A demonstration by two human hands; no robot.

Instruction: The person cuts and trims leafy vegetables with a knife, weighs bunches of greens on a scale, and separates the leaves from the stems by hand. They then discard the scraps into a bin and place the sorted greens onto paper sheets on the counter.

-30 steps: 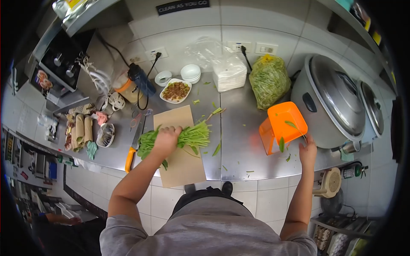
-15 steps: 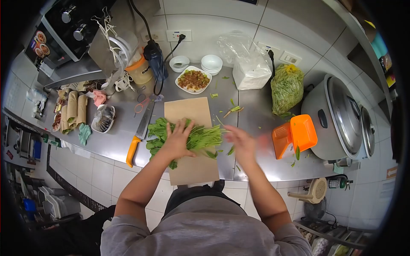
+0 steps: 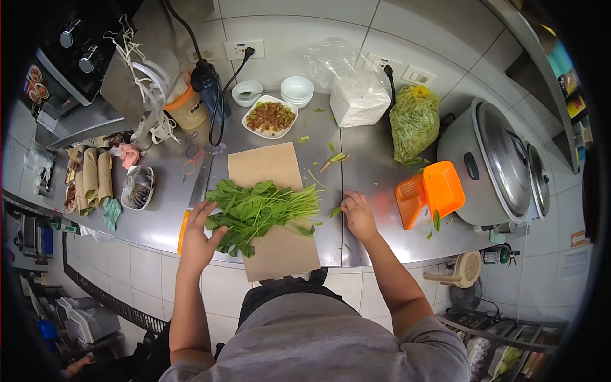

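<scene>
A bunch of leafy greens lies across a brown board, leaves to the left and stems to the right. My left hand is at the left edge of the leaves, fingers spread, above the orange handle of a knife. On the steel counter right of the stems, my right hand has its fingers bent and drawn together beside a small green leaf; whether it grips anything is hidden. Several cut bits lie behind the board.
An orange container stands by a large pot on the right. Behind are a bag of greens, wrapped white stack, plate of chopped food and bowls. Rolls and a bottle stand left.
My left hand has let go of the greens and moved left to the knife handle. My right hand came from the orange container to the counter beside the stems.
</scene>
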